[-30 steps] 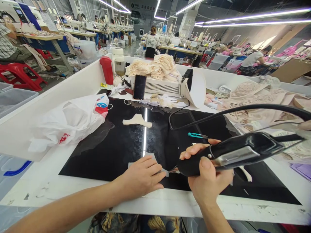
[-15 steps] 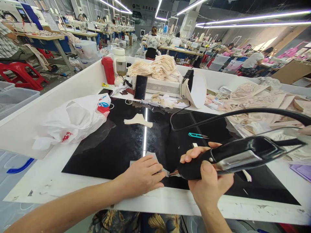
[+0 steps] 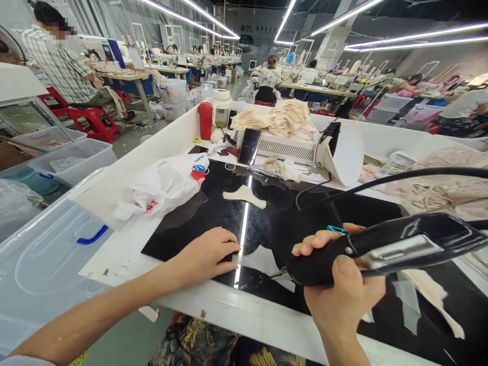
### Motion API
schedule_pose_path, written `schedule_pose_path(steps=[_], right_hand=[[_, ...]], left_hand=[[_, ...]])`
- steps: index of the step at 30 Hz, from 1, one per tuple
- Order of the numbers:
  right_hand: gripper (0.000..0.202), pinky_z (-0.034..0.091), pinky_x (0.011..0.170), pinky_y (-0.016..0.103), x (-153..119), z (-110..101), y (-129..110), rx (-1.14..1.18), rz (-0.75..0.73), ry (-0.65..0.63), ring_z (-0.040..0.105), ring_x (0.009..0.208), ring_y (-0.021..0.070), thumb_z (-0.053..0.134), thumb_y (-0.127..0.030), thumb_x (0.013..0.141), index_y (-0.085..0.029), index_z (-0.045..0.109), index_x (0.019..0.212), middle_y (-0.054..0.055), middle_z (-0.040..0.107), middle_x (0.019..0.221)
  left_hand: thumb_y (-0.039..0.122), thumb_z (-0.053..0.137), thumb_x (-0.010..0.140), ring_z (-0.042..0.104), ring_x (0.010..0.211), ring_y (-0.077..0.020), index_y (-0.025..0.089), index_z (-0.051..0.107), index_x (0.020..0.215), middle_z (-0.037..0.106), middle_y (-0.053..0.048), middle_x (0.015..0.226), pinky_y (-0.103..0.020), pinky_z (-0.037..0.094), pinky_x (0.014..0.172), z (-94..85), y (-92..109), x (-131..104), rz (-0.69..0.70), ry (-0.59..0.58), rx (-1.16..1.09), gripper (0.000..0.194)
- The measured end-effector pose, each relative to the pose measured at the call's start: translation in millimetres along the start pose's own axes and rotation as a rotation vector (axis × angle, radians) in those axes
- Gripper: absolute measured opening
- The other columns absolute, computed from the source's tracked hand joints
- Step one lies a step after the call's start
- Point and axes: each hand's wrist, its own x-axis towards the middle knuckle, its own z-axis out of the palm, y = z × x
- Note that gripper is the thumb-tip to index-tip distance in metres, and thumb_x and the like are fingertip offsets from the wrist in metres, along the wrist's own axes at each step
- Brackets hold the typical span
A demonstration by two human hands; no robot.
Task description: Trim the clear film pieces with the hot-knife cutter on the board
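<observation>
My right hand [image 3: 343, 274] is wrapped round a black corded power tool [image 3: 320, 262] with a metal plate on its side. The tool's thin metal tip points left, at the edge of a translucent grey piece [image 3: 263, 260] on the black sheet [image 3: 183, 234]. My left hand [image 3: 209, 253] rests on the sheet to the left of that piece, fingers stretched out and thumb apart, holding nothing. Farther back lies a curved cream fabric piece [image 3: 246, 196]. Teal thread snips [image 3: 337, 229] are partly hidden behind my right fingers. Right of that hand lie a grey strip [image 3: 407, 302] and cream fabric [image 3: 434, 300].
A white plastic bag [image 3: 163, 185] lies at left. Behind stand a red cup [image 3: 205, 121], a phone [image 3: 249, 146] and a white lamp-like cone [image 3: 345, 155]. The tool's cable [image 3: 381, 185] arcs over the right side. Cream fabric heaps [image 3: 450, 175] lie at right. People work beyond.
My left hand has moved left, off the grey piece, which now lies uncovered. The view has turned left. My right hand still grips the tool near the same spot.
</observation>
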Motion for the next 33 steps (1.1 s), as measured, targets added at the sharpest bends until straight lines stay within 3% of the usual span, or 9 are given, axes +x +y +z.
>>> schedule_pose_path(steps=[6,11,15,18,26,33], right_hand=[[0.037,0.055,0.055,0.032,-5.7,27.0,14.8,0.052,0.014,-0.058,0.061,0.058,0.0142,0.078,-0.032,0.078,-0.026,0.059,0.11,-0.005,0.065,0.074],[0.039,0.054,0.057,0.031,-8.2,40.7,25.3,0.083,0.018,-0.085,0.061,0.059,0.014,0.079,-0.034,0.079,-0.027,0.059,0.112,-0.005,0.066,0.076],[0.039,0.054,0.058,0.032,-7.4,45.6,31.4,0.083,0.006,-0.086,0.061,0.06,0.014,0.077,-0.033,0.079,-0.027,0.059,0.112,-0.005,0.065,0.076],[0.038,0.054,0.057,0.032,-6.2,49.0,34.5,0.08,-0.007,-0.088,0.06,0.059,0.0137,0.077,-0.031,0.079,-0.026,0.059,0.112,-0.006,0.065,0.076],[0.036,0.055,0.055,0.03,-7.3,53.4,39.9,0.094,-0.044,-0.123,0.06,0.058,0.0133,0.076,-0.029,0.079,-0.024,0.059,0.111,-0.006,0.065,0.074],[0.039,0.055,0.053,0.031,-4.1,52.7,34.3,0.081,-0.046,-0.081,0.058,0.057,0.0137,0.077,-0.032,0.076,-0.023,0.059,0.11,-0.005,0.064,0.073]], left_hand=[[0.024,0.071,0.093,0.065,0.11,-0.0182,0.02,0.072,0.108,0.069,-0.006,0.117,-0.041,0.045,0.111,14.7,-5.4,-12.9,-0.015,0.08,-0.044,0.015],[0.022,0.073,0.091,0.063,0.106,-0.0189,0.019,0.073,0.1,0.07,-0.006,0.114,-0.037,0.051,0.101,18.6,-6.8,-9.5,-0.016,0.131,-0.112,0.01],[0.023,0.074,0.09,0.063,0.108,-0.0194,0.018,0.07,0.107,0.071,-0.006,0.115,-0.036,0.049,0.102,17.3,-4.9,-9.0,-0.032,0.138,-0.167,0.018],[0.019,0.063,0.097,0.063,0.11,-0.0173,0.017,0.066,0.112,0.071,-0.004,0.115,-0.035,0.046,0.109,16.6,-1.8,-9.4,-0.091,0.144,-0.22,0.015],[0.013,0.052,0.099,0.063,0.114,-0.0172,0.019,0.064,0.109,0.07,-0.003,0.118,-0.034,0.044,0.112,17.2,-0.2,-9.3,-0.192,0.131,-0.282,0.017],[0.027,0.071,0.092,0.061,0.12,-0.022,0.021,0.067,0.107,0.067,-0.005,0.125,-0.041,0.04,0.116,22.6,-2.0,-11.0,-0.164,0.094,-0.236,0.017]])
